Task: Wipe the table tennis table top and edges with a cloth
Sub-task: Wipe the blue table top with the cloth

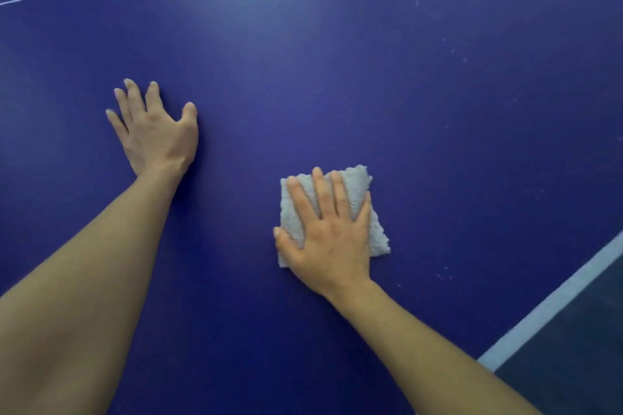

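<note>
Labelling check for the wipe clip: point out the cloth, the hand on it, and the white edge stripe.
cloth (355, 184): head view, on the bare upper right corner of the folded fabric.
right hand (332, 239): head view, on the back of the hand.
white edge stripe (553, 305): head view, on the stripe midway along the table's right border.

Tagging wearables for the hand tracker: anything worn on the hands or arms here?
Nothing visible. The left hand and the right hand are bare: no gloves, rings, watch or bands. Both forearms are uncovered right to the frame edge, so no sleeves show.
</note>
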